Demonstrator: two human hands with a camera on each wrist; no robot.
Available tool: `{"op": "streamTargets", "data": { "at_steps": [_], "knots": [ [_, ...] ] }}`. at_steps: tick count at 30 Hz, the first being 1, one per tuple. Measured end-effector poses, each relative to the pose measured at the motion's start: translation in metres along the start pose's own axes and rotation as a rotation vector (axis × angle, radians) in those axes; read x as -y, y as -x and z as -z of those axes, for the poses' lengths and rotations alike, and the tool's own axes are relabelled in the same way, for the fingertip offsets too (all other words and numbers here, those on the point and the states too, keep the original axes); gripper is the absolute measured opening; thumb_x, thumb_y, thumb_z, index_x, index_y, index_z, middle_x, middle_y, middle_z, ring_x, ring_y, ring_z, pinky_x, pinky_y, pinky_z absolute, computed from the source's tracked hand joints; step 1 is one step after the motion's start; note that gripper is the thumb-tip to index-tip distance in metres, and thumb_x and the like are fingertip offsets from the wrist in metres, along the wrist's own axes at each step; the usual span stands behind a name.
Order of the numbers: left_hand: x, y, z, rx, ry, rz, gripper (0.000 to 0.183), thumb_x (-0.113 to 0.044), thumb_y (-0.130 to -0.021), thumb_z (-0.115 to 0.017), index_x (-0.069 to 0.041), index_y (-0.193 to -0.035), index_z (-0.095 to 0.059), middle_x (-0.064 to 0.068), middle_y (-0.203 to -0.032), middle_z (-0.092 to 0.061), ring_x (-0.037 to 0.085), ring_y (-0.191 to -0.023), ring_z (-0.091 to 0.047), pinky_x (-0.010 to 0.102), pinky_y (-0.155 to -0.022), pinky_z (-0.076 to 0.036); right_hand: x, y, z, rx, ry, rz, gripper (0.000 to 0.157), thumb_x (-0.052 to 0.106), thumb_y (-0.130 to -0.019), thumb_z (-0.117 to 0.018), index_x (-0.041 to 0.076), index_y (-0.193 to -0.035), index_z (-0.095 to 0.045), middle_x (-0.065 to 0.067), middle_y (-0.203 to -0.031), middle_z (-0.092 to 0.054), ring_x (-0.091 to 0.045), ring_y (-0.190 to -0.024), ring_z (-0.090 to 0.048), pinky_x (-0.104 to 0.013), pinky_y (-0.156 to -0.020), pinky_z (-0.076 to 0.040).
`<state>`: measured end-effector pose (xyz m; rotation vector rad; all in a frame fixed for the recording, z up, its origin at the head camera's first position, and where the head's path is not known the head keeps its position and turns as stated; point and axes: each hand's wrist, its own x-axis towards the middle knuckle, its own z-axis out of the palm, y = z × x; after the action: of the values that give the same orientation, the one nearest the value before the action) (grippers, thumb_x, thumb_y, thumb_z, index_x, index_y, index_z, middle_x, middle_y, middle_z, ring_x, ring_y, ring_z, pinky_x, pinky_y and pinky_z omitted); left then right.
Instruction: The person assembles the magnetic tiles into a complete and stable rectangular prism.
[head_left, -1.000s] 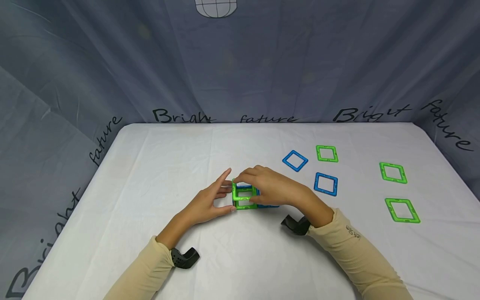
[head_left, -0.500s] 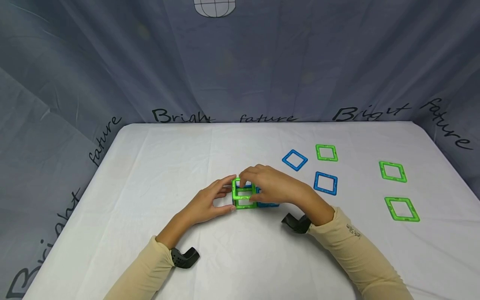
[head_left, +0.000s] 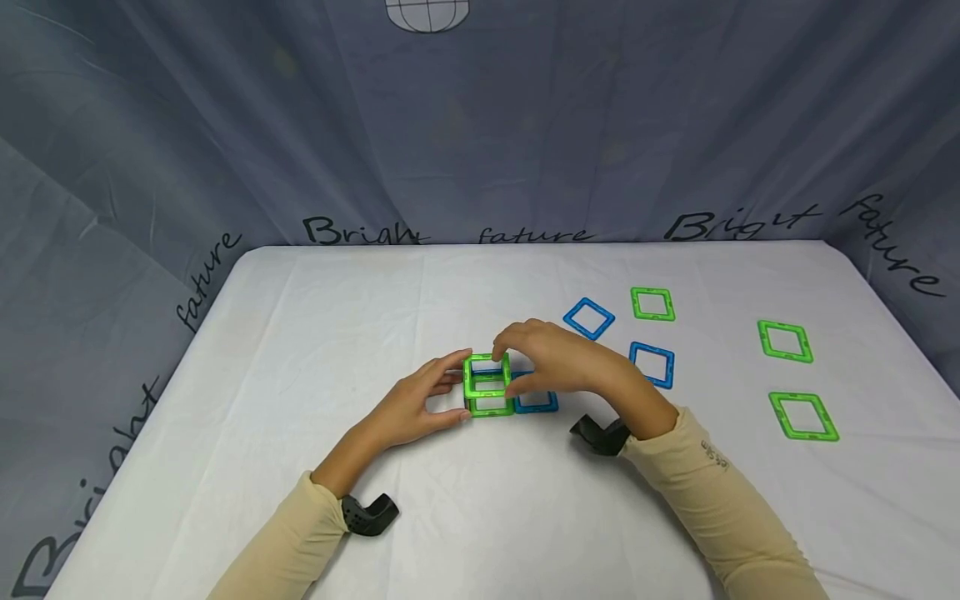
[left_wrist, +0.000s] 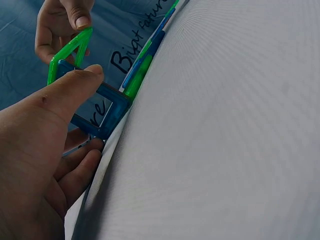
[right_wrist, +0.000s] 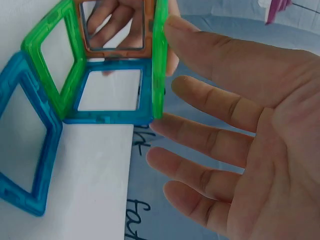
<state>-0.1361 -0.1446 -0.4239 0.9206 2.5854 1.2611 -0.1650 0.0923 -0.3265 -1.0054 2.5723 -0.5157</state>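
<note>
A small cube-like build of magnetic tiles (head_left: 487,394) stands mid-table, with a green tile as its top. In the right wrist view I see inside: a blue tile (right_wrist: 112,119), an orange-brown tile (right_wrist: 120,53) and a lower green tile (right_wrist: 77,35). A flat blue tile (head_left: 536,408) adjoins the build on the right. My left hand (head_left: 412,408) grips the build's left side, thumb in front and forefinger at the back corner. At the right side, my right hand (head_left: 562,358) has its thumb at the edge of the green top tile (right_wrist: 159,60), other fingers loosely extended.
Several loose magnetic tiles lie on the white table (head_left: 360,308) to the right: a blue one (head_left: 588,335), another blue one (head_left: 651,347), and green ones (head_left: 652,317) farther right. A grey curtain (head_left: 487,125) hangs behind the table.
My right hand has drawn back to the right, its forefinger leaving the middle of the top tile. My left forefinger has come down to the build's back corner. The build stays put.
</note>
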Motion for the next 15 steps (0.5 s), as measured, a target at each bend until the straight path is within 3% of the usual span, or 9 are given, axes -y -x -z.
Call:
{"op": "streamTargets", "data": {
  "at_steps": [9, 15],
  "knots": [
    [-0.001, 0.0, 0.0, -0.009, -0.012, 0.011, 0.076, -0.029, -0.081, -0.07, -0.03, -0.143, -0.026, 0.003, -0.131, -0.048, 0.016, -0.113, -0.056, 0.026, -0.094, -0.048, -0.017, 0.002, 0.009, -0.019, -0.059, -0.065, 0.038, 0.023, -0.081, -0.07, 0.011, -0.115, -0.058, -0.006, -0.127, -0.053, -0.027, -0.122, -0.044, -0.045, -0.1, -0.042],
    [-0.002, 0.0, 0.0, -0.005, -0.021, 0.017, 0.076, -0.029, -0.08, -0.07, -0.03, -0.142, -0.026, 0.003, -0.134, -0.046, 0.016, -0.113, -0.056, 0.027, -0.094, -0.048, -0.038, 0.003, 0.017, -0.121, -0.134, -0.093, 0.043, 0.021, -0.083, -0.067, 0.006, -0.122, -0.054, -0.011, -0.124, -0.055, -0.028, -0.115, -0.049, -0.046, -0.097, -0.044]
  ]
}}
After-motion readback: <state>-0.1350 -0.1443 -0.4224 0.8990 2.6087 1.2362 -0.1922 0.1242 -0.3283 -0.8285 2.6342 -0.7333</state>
